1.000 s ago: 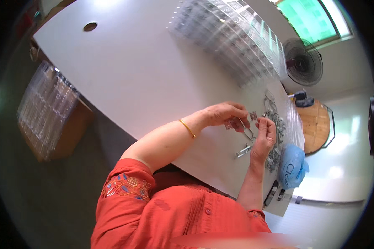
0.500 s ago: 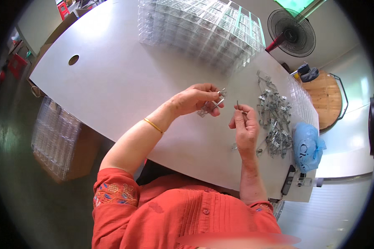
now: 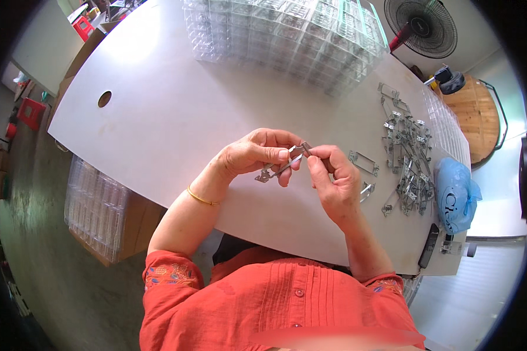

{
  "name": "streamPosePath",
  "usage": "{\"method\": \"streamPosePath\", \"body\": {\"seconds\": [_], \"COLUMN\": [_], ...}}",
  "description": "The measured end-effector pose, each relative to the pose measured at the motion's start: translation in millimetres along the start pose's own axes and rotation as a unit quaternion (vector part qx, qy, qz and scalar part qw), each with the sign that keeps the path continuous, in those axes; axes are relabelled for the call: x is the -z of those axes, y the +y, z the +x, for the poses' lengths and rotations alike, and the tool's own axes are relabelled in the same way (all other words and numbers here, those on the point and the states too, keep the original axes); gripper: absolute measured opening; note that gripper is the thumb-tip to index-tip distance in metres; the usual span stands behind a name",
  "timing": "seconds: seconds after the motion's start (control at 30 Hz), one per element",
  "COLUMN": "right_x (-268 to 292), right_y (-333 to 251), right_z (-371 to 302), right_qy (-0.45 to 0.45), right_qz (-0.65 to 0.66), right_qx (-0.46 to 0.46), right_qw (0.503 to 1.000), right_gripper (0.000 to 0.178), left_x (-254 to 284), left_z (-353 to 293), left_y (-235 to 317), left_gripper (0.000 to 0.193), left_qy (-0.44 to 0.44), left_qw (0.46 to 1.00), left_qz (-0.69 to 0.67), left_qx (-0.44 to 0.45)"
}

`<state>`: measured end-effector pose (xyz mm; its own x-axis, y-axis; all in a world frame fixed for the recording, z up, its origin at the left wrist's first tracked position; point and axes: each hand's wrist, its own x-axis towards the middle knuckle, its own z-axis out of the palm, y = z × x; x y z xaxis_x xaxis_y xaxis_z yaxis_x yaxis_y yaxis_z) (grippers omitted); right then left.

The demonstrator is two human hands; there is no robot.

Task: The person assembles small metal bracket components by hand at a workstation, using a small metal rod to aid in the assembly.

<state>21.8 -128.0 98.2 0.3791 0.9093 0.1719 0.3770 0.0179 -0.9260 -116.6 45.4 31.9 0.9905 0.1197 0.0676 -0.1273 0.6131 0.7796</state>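
Over the white table (image 3: pixel 152 128), my left hand (image 3: pixel 255 153) pinches a small silver metal bracket (image 3: pixel 266 175), a narrow frame with bent ends, between thumb and fingers. My right hand (image 3: pixel 337 182) is closed at the bracket's upper end, thumb and forefinger pinching a small, thin dark metal piece (image 3: pixel 307 147) against it. The fingertips partly cover where the two parts meet. Just right of my right hand, a loose metal bracket (image 3: pixel 364 162) lies on the table, with a heap of similar metal brackets (image 3: pixel 409 149) beyond it.
Stacked clear plastic trays (image 3: pixel 287 47) stand at the table's far side. On the right are a blue plastic bag (image 3: pixel 455 196), a black long object (image 3: pixel 428 245) and a small clear bottle (image 3: pixel 458 249). More clear trays (image 3: pixel 93 205) rest on a cardboard box at the left.
My right hand has come leftward to my left hand, bringing the thin dark piece against the bracket. My left hand still holds the bracket. The whole view has shifted slightly.
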Motion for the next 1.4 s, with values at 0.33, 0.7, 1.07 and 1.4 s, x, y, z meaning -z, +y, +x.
{"method": "streamPosePath", "body": {"seconds": [0.33, 0.7, 1.07, 1.4], "right_x": [0.6, 5.6, 5.1, 4.2], "right_y": [1.0, 4.3, -3.0, -3.2], "right_z": [0.0, -2.0, -3.7, -3.3], "right_qy": [0.021, 0.021, 0.012, 0.019], "right_qz": [-0.024, -0.043, -0.058, -0.066], "right_qx": [0.020, 0.012, 0.008, 0.022], "right_qw": [0.999, 0.999, 0.998, 0.997], "right_gripper": [0.005, 0.004, 0.003, 0.003], "left_x": [1.9, 1.1, -2.1, -0.5], "left_z": [-2.2, 0.2, 0.5, 1.6], "left_y": [0.9, -0.1, 0.1, 0.5], "left_gripper": [0.055, 0.047, 0.058, 0.056], "left_qy": [-0.003, -0.018, 0.006, 0.001], "left_qw": [1.000, 1.000, 1.000, 0.999], "left_qz": [-0.011, 0.013, 0.025, 0.028], "left_qx": [-0.003, -0.009, -0.013, -0.018]}}
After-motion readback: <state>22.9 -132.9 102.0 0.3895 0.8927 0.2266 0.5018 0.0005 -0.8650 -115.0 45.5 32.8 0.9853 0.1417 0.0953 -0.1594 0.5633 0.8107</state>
